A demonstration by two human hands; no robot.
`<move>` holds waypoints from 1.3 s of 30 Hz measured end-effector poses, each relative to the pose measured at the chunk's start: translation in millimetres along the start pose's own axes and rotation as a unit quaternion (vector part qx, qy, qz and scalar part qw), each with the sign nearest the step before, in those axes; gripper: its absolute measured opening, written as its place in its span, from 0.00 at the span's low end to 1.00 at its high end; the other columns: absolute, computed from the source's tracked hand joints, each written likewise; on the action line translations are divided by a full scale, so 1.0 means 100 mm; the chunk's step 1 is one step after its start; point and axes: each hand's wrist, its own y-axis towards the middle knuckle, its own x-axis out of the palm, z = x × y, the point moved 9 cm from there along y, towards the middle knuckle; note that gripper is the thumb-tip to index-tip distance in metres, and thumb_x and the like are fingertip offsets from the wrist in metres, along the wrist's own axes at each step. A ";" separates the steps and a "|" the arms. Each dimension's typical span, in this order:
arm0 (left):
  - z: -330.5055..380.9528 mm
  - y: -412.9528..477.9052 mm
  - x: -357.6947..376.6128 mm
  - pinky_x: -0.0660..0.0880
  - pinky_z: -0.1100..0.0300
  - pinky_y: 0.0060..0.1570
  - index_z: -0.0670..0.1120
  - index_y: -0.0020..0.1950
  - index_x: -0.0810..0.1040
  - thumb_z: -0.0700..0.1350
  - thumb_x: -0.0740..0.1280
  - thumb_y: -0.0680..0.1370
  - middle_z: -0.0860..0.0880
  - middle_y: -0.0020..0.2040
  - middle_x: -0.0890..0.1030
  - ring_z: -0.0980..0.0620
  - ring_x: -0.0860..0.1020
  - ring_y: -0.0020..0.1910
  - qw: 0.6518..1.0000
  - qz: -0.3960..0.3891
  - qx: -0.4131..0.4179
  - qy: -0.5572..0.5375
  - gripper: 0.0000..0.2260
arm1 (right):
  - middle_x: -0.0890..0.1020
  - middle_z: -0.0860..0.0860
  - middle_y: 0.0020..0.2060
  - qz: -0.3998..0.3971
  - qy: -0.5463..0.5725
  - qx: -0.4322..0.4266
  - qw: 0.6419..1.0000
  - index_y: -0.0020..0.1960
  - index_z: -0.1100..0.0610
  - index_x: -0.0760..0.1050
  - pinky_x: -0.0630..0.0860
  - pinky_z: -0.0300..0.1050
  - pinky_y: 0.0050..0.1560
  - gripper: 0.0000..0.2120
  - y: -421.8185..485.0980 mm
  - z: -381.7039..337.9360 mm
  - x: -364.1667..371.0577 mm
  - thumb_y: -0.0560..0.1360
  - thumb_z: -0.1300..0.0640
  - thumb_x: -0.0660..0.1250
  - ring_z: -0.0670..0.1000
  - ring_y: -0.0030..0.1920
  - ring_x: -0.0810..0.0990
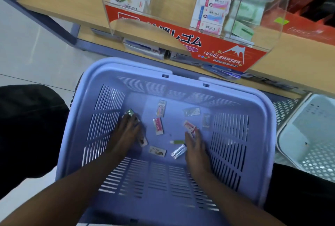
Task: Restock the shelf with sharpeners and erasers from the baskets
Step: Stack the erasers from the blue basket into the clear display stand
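In the lilac basket (137, 64), erasers (130, 113) are gripped by the left hand (126, 131), while a red-and-white eraser (188, 125) is touched by the right hand (194, 146), whose fingers' closure cannot be told.

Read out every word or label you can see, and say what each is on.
"HARD ERASER": red front panel of the display case.
"ゴム": large white characters on the same panel.
"Hard Eras", the rest unclear: pink packet in the purple basket.
Stacked eraser boxes and other packets: print too blurred to read.
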 end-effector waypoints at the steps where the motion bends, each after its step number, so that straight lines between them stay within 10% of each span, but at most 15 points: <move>1: -0.02 0.06 -0.07 0.78 0.41 0.48 0.43 0.61 0.69 0.34 0.69 0.68 0.35 0.62 0.76 0.33 0.77 0.57 0.997 0.021 -0.029 -0.062 0.23 | 0.64 0.60 0.71 0.002 0.057 0.015 0.998 0.68 0.46 0.70 0.79 0.55 0.52 0.28 0.08 0.01 0.06 0.70 0.56 0.73 0.61 0.63 0.71; 5: 0.13 0.25 -0.19 0.72 0.48 0.63 0.46 0.70 0.67 0.37 0.73 0.70 0.41 0.72 0.62 0.40 0.66 0.68 0.984 0.036 -0.036 -0.171 0.30 | 0.53 0.48 0.76 0.039 0.222 -0.021 0.974 0.76 0.51 0.56 0.54 0.46 0.72 0.26 0.39 -0.31 -0.03 0.80 0.52 0.58 0.52 0.75 0.54; 9: 0.17 0.30 -0.31 0.72 0.46 0.61 0.42 0.69 0.69 0.39 0.72 0.72 0.38 0.70 0.66 0.38 0.69 0.65 0.983 0.062 -0.025 -0.173 0.26 | 0.55 0.55 0.73 0.043 0.287 -0.052 0.955 0.70 0.57 0.67 0.69 0.41 0.65 0.26 0.49 -0.41 -0.28 0.74 0.68 0.66 0.57 0.70 0.63; 12: 0.09 0.18 -0.35 0.67 0.47 0.65 0.41 0.73 0.64 0.43 0.72 0.73 0.36 0.72 0.62 0.38 0.66 0.68 0.967 0.105 -0.058 -0.226 0.30 | 0.56 0.54 0.73 0.057 0.244 0.011 0.968 0.72 0.53 0.64 0.64 0.25 0.57 0.29 0.34 -0.12 -0.32 0.74 0.61 0.69 0.54 0.70 0.62; 17: -0.09 -0.20 -0.09 0.73 0.50 0.60 0.45 0.74 0.61 0.46 0.75 0.70 0.38 0.70 0.60 0.40 0.65 0.67 0.887 0.118 -0.304 -0.326 0.37 | 0.61 0.58 0.66 0.037 0.242 0.248 0.937 0.72 0.54 0.56 0.71 0.43 0.47 0.37 -0.06 0.21 -0.05 0.72 0.40 0.68 0.59 0.59 0.72; 21: -0.04 -0.28 0.13 0.71 0.52 0.56 0.46 0.71 0.63 0.43 0.76 0.69 0.35 0.66 0.65 0.37 0.72 0.60 0.823 0.067 -0.404 -0.395 0.35 | 0.60 0.61 0.64 0.045 0.417 0.314 0.852 0.68 0.56 0.61 0.72 0.47 0.54 0.36 -0.02 -0.11 0.18 0.67 0.50 0.75 0.62 0.61 0.69; 26: 0.00 0.01 -0.05 0.68 0.54 0.61 0.49 0.72 0.65 0.43 0.77 0.68 0.39 0.67 0.65 0.40 0.69 0.63 0.859 0.094 -0.297 -0.407 0.36 | 0.62 0.54 0.61 0.073 0.480 0.209 0.849 0.67 0.57 0.66 0.66 0.31 0.50 0.29 0.25 -0.48 -0.06 0.69 0.66 0.71 0.52 0.57 0.71; 33: 0.27 0.26 -0.43 0.73 0.51 0.52 0.47 0.69 0.69 0.53 0.74 0.70 0.40 0.63 0.70 0.41 0.73 0.58 0.966 0.100 -0.113 -0.211 0.31 | 0.67 0.55 0.66 0.132 0.320 0.133 0.928 0.67 0.58 0.67 0.74 0.44 0.45 0.23 0.26 0.00 -0.44 0.74 0.65 0.66 0.56 0.58 0.74; 39: 0.79 0.47 -0.24 0.77 0.50 0.44 0.48 0.57 0.72 0.54 0.81 0.51 0.43 0.50 0.78 0.40 0.78 0.46 0.997 0.039 -0.041 -0.061 0.38 | 0.47 0.51 0.76 0.005 0.122 -0.035 0.992 0.77 0.48 0.47 0.59 0.51 0.70 0.37 0.47 -0.20 -0.37 0.76 0.57 0.66 0.57 0.74 0.49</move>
